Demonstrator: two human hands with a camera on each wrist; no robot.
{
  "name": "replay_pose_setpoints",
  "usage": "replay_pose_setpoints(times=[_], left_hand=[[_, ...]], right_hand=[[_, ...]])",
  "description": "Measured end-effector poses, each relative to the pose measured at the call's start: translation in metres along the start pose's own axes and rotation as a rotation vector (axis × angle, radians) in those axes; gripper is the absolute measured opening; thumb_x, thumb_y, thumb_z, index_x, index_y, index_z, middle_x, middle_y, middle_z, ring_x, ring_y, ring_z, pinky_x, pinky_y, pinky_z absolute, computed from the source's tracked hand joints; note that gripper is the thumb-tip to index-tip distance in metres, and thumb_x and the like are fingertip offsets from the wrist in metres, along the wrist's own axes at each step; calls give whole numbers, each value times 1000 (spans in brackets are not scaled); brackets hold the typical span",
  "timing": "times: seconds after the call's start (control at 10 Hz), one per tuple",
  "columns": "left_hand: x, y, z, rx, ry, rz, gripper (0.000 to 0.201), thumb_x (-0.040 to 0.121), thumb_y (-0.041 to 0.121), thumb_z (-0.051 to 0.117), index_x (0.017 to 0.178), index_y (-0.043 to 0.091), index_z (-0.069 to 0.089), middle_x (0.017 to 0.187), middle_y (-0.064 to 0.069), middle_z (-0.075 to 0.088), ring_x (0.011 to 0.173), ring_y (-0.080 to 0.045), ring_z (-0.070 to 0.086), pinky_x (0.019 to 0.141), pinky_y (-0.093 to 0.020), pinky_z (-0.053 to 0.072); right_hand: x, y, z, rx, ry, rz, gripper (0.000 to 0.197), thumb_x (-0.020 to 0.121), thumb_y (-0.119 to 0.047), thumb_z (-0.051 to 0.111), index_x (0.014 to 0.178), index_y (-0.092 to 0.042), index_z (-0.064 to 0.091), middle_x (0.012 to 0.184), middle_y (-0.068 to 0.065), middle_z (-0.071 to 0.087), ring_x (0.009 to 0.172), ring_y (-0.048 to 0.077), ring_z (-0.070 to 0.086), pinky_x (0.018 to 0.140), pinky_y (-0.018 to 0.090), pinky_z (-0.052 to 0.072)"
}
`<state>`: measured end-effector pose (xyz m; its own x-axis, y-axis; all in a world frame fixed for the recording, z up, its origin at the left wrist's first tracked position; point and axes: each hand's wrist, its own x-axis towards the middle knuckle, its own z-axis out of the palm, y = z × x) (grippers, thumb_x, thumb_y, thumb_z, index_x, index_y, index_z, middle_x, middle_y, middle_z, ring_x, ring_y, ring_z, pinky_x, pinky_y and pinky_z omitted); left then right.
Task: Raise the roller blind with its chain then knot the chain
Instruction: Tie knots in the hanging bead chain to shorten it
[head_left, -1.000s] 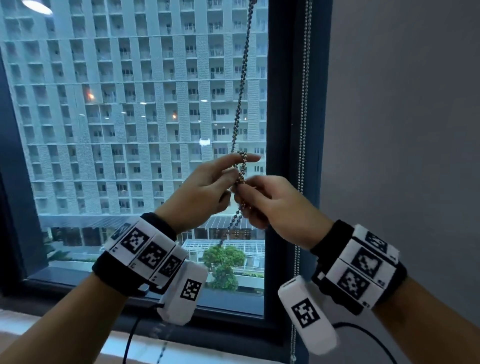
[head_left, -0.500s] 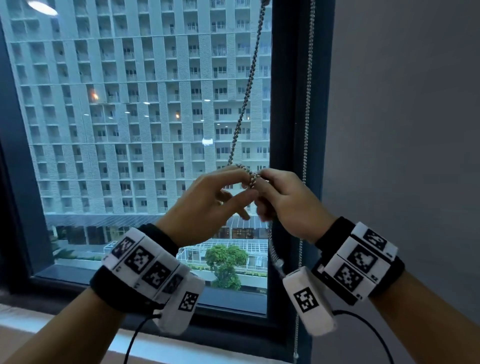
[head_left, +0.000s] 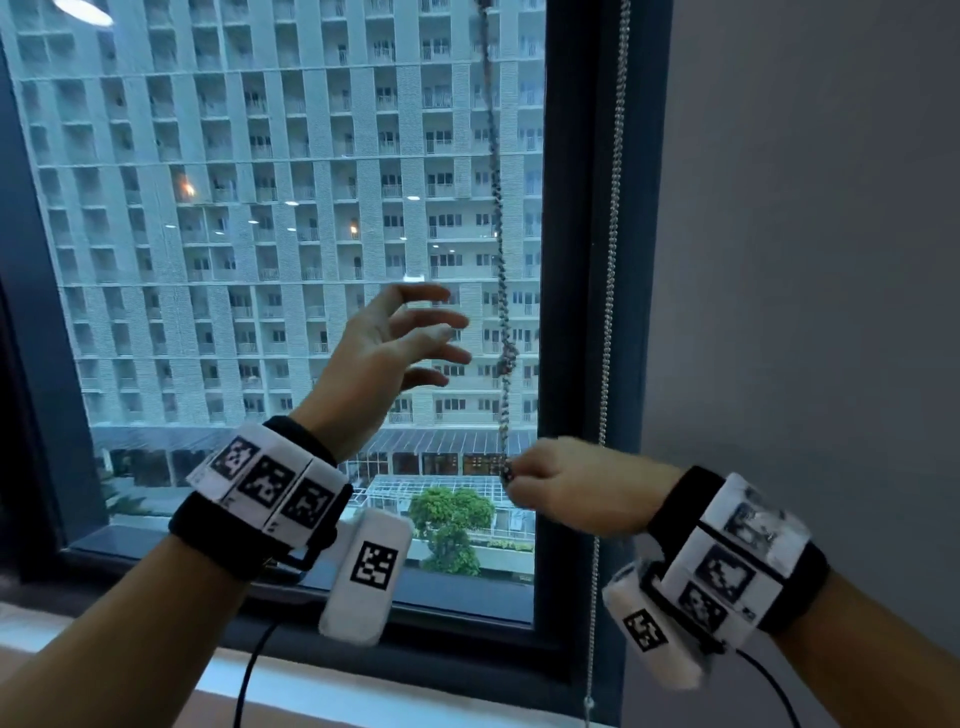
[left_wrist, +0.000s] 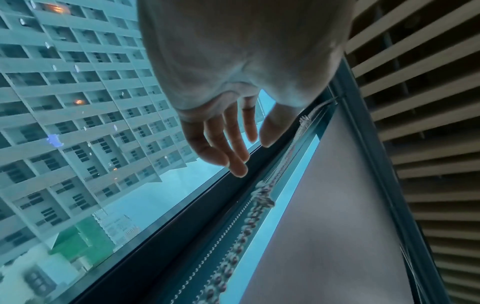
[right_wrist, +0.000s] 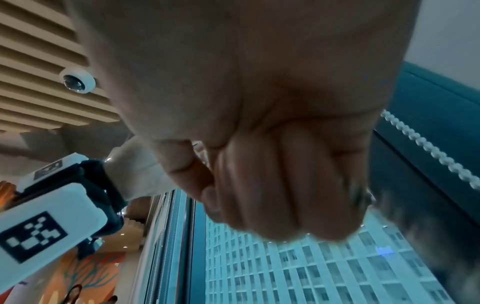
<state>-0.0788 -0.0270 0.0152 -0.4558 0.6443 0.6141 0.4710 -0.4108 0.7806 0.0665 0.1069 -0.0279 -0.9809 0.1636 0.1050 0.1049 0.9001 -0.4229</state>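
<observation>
The beaded metal chain (head_left: 497, 218) hangs doubled and twisted in front of the window glass, with a tight knot (head_left: 508, 358) partway down. My right hand (head_left: 514, 475) is curled into a fist below the knot and pinches the chain's lower end, holding it taut. My left hand (head_left: 447, 332) hovers left of the knot, fingers spread, touching nothing. In the left wrist view the fingers (left_wrist: 228, 144) are straight and the knot (left_wrist: 263, 195) sits just beyond them. The right wrist view shows my closed fist (right_wrist: 280, 185). The blind itself is out of view.
A second bead chain (head_left: 613, 208) hangs straight along the dark window frame (head_left: 571, 260). A grey wall (head_left: 805, 260) stands to the right. The windowsill (head_left: 311, 691) runs below my forearms. A tall building fills the glass.
My left hand let go of the chain and opened, moving away to the left. My right hand pulled the chain end downward, drawing the loop into a tight knot.
</observation>
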Motion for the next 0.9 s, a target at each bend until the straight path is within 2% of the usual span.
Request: replay_pose_setpoints(times=[0.1, 0.2, 0.3, 0.4, 0.5, 0.6, 0.7, 0.8, 0.9], left_hand=[[-5, -2, 1, 50, -32, -24, 24, 94, 6, 49, 118, 9, 53, 112, -12, 68, 89, -25, 68, 72, -33, 52], [-8, -3, 4, 84, -60, -27, 22, 95, 5, 49, 116, 8, 54, 109, -13, 69, 89, -27, 69, 71, -33, 52], [-8, -1, 8, 88, -90, -30, 23, 95, 4, 49, 117, 6, 54, 107, -12, 71, 90, -29, 70, 71, -34, 52], [-8, -1, 13, 121, -138, -25, 21, 96, 5, 48, 115, 5, 56, 104, -11, 73, 91, -29, 71, 74, -36, 53], [-7, -3, 16, 183, -182, -13, 19, 96, 6, 48, 111, 7, 59, 101, -9, 74, 91, -27, 71, 76, -36, 54], [-4, -3, 15, 215, -206, -5, 17, 95, 5, 50, 108, 9, 61, 97, -6, 74, 88, -20, 71, 76, -36, 54], [1, -1, 12, 294, -208, 4, 18, 94, 4, 50, 105, 12, 61, 95, -6, 75, 84, -17, 71, 73, -34, 54], [7, 2, 2, 466, -201, -34, 18, 96, 10, 50, 108, 17, 60, 96, -1, 74, 89, -15, 71, 74, -31, 53], [15, 3, -8, 629, -162, -132, 23, 98, 18, 48, 119, 18, 55, 116, -2, 67, 103, -19, 64, 76, -29, 47]], right_hand=[[0, 5, 11, 46, -49, 61, 34, 99, -30, 41, 67, -25, 47, 50, -5, 55, 47, 12, 51, 58, 33, 48], [1, 7, 5, -6, -26, 47, 33, 99, -28, 41, 70, -18, 53, 65, 3, 69, 59, 15, 60, 66, 36, 54], [2, 10, 1, -51, 2, 29, 35, 96, -31, 45, 77, -11, 67, 83, 3, 76, 72, 15, 68, 75, 36, 56], [-1, 7, -3, -83, 37, 50, 52, 96, -46, 43, 72, -10, 71, 77, 7, 75, 72, 24, 72, 77, 43, 59], [-8, -5, -15, 106, -33, 83, 74, 99, -53, 34, 71, 5, 70, 68, 16, 74, 55, 27, 71, 66, 35, 62], [-11, -17, -31, 398, -79, 60, 85, 97, -61, 26, 92, 13, 66, 73, 23, 72, 53, 28, 67, 53, 27, 55], [-5, -24, -44, 559, 4, 12, 77, 98, -59, 26, 111, 10, 58, 95, 28, 72, 76, 33, 71, 69, 38, 59], [9, -34, -49, 375, 139, 3, 62, 101, -49, 29, 121, 3, 55, 115, 24, 65, 105, 39, 66, 95, 50, 53], [20, -40, -51, 321, 100, 102, 58, 102, -42, 33, 115, 11, 55, 105, 26, 66, 87, 39, 67, 87, 50, 57]])
